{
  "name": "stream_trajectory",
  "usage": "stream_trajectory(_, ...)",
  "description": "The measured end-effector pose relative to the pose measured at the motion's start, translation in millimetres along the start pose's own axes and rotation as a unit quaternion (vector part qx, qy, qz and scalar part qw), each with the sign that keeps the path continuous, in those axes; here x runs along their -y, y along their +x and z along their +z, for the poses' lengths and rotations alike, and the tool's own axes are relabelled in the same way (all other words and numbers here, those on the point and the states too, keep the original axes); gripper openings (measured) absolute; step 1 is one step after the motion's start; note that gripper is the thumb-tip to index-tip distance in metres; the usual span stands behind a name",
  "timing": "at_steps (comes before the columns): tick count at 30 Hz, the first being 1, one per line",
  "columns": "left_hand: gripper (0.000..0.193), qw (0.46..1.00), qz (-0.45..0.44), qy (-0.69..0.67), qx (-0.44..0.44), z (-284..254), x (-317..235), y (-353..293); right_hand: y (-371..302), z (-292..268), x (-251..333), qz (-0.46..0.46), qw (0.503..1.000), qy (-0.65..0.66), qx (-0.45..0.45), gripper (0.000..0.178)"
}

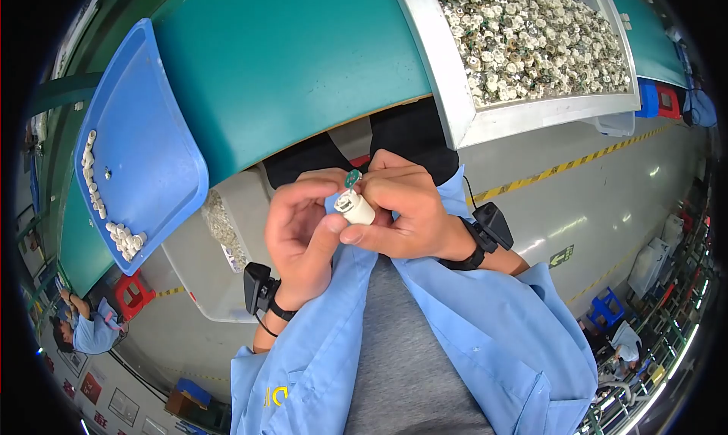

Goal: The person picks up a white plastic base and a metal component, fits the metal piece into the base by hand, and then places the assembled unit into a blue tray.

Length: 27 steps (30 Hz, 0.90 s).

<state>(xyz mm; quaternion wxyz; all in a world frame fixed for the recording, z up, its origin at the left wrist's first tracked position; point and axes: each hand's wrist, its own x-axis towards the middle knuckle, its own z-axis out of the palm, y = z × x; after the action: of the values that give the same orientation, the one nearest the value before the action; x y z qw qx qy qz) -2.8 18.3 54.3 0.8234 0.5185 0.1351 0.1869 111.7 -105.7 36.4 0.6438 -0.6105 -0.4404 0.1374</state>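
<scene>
Both my hands meet in front of my lap around a small white plastic cylindrical housing (pixel 356 209), tilted with its open end up and to the left. My right hand (pixel 406 204) grips the housing between thumb and fingers. My left hand (pixel 303 226) is curled, its thumb tip pressed against the housing's left side. A small round green circuit board (pixel 353 179) stands just above the open end, between the fingertips of both hands. Whether a fingertip pinches the board is hard to make out.
A blue tray (pixel 140 154) at left holds white cylindrical pieces (pixel 125 239). At the upper right a metal-framed tray (pixel 455 109) is heaped with white and green small parts (pixel 535 45). The green tabletop (pixel 296 64) lies ahead; a translucent bin (pixel 189 264) stands below left.
</scene>
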Motion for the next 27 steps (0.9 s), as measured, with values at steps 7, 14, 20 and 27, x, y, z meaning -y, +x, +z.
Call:
stream_trajectory(7,0.026,0.944,0.180,0.254,0.106,3,-28,30,22,-12,8,-0.008,1.000,0.021,-0.006,0.046)
stream_trajectory(14,0.026,0.936,0.127,0.289,0.159,8,-54,71,42,-37,6,0.043,0.998,-0.003,0.054,0.037)
stream_trajectory(20,0.020,0.857,0.196,0.459,0.132,-12,-95,185,71,-110,14,0.046,0.971,-0.232,-0.028,0.027)
stream_trajectory(27,0.019,0.779,0.211,0.591,-0.004,-115,-103,365,66,-176,1,0.126,0.828,-0.528,-0.144,0.019)
